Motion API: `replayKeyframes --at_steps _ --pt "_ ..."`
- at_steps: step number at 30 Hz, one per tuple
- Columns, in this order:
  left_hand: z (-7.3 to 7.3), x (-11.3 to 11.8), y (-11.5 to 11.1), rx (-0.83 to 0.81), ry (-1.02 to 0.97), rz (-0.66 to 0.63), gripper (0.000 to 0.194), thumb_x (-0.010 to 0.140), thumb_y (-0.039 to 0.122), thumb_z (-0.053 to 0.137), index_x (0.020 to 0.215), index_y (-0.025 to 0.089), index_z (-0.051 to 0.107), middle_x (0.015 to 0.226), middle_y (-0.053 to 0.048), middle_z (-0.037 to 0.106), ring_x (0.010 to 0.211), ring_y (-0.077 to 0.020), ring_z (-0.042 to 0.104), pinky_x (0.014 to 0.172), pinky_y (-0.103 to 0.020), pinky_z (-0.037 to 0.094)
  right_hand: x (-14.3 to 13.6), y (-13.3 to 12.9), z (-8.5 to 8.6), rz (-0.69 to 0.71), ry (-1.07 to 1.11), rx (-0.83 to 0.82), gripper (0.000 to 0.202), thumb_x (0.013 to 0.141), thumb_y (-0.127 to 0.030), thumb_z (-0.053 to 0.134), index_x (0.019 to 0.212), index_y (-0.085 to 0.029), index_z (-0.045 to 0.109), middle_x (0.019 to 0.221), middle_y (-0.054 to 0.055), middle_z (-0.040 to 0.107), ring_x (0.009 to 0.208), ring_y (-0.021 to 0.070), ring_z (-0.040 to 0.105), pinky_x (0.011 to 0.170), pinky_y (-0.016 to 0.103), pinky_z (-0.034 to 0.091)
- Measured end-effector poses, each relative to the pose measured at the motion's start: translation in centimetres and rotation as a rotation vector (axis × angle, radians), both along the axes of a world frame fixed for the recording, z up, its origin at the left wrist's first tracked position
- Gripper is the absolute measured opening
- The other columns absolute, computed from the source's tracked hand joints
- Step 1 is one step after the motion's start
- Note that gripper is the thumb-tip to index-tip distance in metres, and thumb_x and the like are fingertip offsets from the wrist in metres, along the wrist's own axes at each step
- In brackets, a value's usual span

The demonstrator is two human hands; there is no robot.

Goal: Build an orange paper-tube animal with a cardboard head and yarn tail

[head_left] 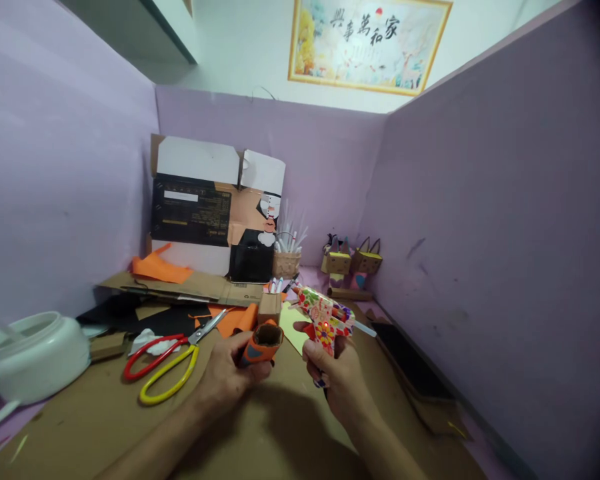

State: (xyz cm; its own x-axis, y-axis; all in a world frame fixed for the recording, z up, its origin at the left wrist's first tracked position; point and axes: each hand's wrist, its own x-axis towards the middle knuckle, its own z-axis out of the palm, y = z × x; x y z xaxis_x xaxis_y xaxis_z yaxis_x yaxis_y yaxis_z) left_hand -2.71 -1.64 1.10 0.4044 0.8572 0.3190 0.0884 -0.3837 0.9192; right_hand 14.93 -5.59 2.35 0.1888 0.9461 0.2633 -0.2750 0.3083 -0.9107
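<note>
- At the middle of the brown cardboard work surface [290,450], in the head view, the person's left hand [230,379] is grasping a short orange cardboard tube with blue-grey patches [254,353], fingers and thumb closing around its sides; its open end is showing the hollow inside.
- Just to the right, the right hand [344,377] is clenching the grip of a flower-patterned glue gun [320,312], which is pointing left and away, apart from the tube. A small red light is glowing on its body, and a translucent glue stick [365,329] is sticking out of its rear.
- On the left, scissors with one red and one yellow handle [194,351] are lying open near a crumpled white tissue [153,343]; a round white pot [43,357] is standing farther left.
- Beyond the hands, a small brown cardboard box [269,309] is holding pens, and a woven basket [287,265] behind it is holding translucent sticks.
- On the far side, an unfolded black, white and brown carton [195,217] is leaning against the purple wall [325,153]; two small cardboard figures [339,263] are standing to its right.
- Along the right, a long black flat panel [413,360] is lying beside the wall.
</note>
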Motion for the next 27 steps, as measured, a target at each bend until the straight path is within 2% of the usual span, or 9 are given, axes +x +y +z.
replayKeyframes --at_steps 3,7,9,13,16,19,22,27 --pt "0.4 -0.4 0.0 0.128 0.038 0.093 0.028 0.072 0.038 0.064 0.085 0.013 0.063 0.075 -0.003 0.064 0.066 -0.0164 0.057 0.059 -0.024 0.043 0.2 -0.2 0.0 -0.002 -0.046 -0.007 0.037 0.067 -0.038 0.069 0.092 -0.012 0.062 0.056 -0.003 0.05 0.038 0.0036 0.032 0.035 0.018 0.022" --pt "1.2 -1.1 0.6 0.275 0.073 0.202 0.03 0.077 0.032 0.059 0.102 0.016 0.061 0.094 -0.006 0.066 0.084 -0.0205 0.06 0.074 -0.029 0.046 0.3 -0.4 -0.3 -0.036 -0.181 -0.053 0.03 0.068 -0.039 0.067 0.079 -0.011 0.063 0.057 -0.002 0.051 0.04 0.0039 0.031 0.037 0.019 0.023" --pt "1.4 -1.4 1.2 0.3 0.097 0.228 0.03 0.077 0.03 0.059 0.104 0.016 0.06 0.098 -0.007 0.065 0.089 -0.0214 0.06 0.078 -0.031 0.046 0.4 -0.5 -0.4 -0.032 -0.24 -0.043 0.03 0.069 -0.039 0.067 0.082 -0.012 0.064 0.057 -0.002 0.051 0.041 0.005 0.031 0.038 0.02 0.024" --pt "1.0 -1.6 2.1 0.326 0.129 0.201 0.024 0.082 0.03 0.054 0.102 0.017 0.06 0.097 -0.007 0.066 0.09 -0.0205 0.06 0.08 -0.032 0.046 0.2 -1.3 -0.2 0.016 -0.349 0.037 0.03 0.071 -0.039 0.065 0.092 -0.017 0.065 0.063 0.001 0.056 0.049 0.0109 0.043 0.046 0.023 0.036" --pt "0.6 -1.7 2.4 0.37 0.137 0.203 0.023 0.084 0.03 0.052 0.102 0.018 0.06 0.097 -0.006 0.065 0.091 -0.0193 0.06 0.081 -0.03 0.046 -0.1 -1.9 0.1 0.069 -0.422 0.072 0.026 0.075 -0.039 0.06 0.089 -0.018 0.066 0.07 0.004 0.061 0.063 0.0171 0.054 0.062 0.029 0.046" --pt "0.4 -2.0 2.5 0.418 0.155 0.231 0.025 0.083 0.031 0.053 0.104 0.018 0.059 0.102 -0.007 0.064 0.094 -0.019 0.06 0.083 -0.03 0.045 -0.4 -2.0 0.1 0.137 -0.476 0.086 0.024 0.079 -0.037 0.056 0.09 -0.019 0.066 0.082 0.007 0.066 0.083 0.0223 0.059 0.077 0.032 0.047" --pt "0.4 -2.1 2.3 0.467 0.186 0.244 0.024 0.084 0.031 0.052 0.103 0.018 0.058 0.103 -0.007 0.064 0.095 -0.0192 0.059 0.085 -0.031 0.045 -0.6 -1.9 -0.3 0.171 -0.496 0.077 0.022 0.08 -0.037 0.055 0.091 -0.02 0.065 0.092 0.008 0.068 0.089 0.0237 0.061 0.077 0.032 0.048" --pt "0.4 -2.1 2.2 0.572 0.226 0.261 0.025 0.085 0.032 0.049 0.103 0.018 0.058 0.101 -0.008 0.064 0.095 -0.0204 0.059 0.086 -0.033 0.045 -0.5 -1.9 -0.4 0.136 -0.505 0.073 0.019 0.081 -0.037 0.055 0.087 -0.02 0.063 0.09 0.007 0.068 0.088 0.0225 0.061 0.074 0.029 0.048"
